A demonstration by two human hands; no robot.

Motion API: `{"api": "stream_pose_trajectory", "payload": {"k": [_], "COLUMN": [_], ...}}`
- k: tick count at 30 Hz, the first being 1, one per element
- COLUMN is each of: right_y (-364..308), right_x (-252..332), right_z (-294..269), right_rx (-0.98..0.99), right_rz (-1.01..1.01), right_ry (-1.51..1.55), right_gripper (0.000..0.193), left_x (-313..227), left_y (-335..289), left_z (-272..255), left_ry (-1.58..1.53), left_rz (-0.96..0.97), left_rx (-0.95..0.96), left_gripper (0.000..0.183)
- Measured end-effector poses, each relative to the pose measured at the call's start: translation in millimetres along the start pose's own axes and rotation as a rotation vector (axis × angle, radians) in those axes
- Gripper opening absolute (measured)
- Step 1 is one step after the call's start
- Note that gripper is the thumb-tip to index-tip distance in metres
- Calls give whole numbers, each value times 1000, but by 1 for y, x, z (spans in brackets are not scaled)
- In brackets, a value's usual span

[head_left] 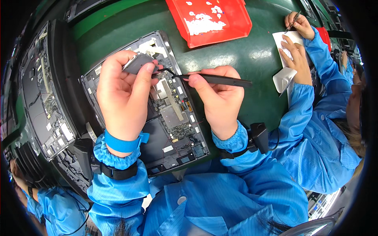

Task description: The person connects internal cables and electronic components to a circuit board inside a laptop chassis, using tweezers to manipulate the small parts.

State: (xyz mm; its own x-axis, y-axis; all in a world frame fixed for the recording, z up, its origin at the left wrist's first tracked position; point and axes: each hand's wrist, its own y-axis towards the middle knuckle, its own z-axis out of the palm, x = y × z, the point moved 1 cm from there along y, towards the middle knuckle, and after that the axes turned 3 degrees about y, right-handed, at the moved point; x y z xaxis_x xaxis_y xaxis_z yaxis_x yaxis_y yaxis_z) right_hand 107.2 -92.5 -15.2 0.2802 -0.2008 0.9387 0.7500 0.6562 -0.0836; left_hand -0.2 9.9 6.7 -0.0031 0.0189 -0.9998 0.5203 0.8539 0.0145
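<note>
Tweezers [232,80] gripped in the right hand [223,96] point at a small grey part [138,63], pinched by the left hand [125,98] above the opened laptop base's [157,143] upper edge; apparently fine tip-work, calling for steadiness.

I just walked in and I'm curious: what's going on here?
The person's left hand holds a small grey part over an opened laptop chassis. The right hand grips black tweezers pointed at it. Beyond sits a red tray of small white pieces; at right, a co-worker's hand holds thin tweezers by a white sheet.
</note>
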Motion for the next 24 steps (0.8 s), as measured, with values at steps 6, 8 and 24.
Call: {"api": "stream_pose_trajectory", "payload": {"k": [6,8,24], "right_y": [0,1,-1], "right_x": [-6,-7,-5], "right_z": [-2,-2,-1], "right_rx": [-19,-13,-5], "right_rz": [-115,-149,-127], "right_ry": [-126,-179,-133], "right_gripper": [16,16,16], "left_x": [1,2,2], "left_y": [1,2,2], "left_z": [2,1,3], "left_ry": [19,28,37], "left_rz": [6,24,45], "left_rx": [-4,-4,-4], "left_gripper": [19,18,17]}}
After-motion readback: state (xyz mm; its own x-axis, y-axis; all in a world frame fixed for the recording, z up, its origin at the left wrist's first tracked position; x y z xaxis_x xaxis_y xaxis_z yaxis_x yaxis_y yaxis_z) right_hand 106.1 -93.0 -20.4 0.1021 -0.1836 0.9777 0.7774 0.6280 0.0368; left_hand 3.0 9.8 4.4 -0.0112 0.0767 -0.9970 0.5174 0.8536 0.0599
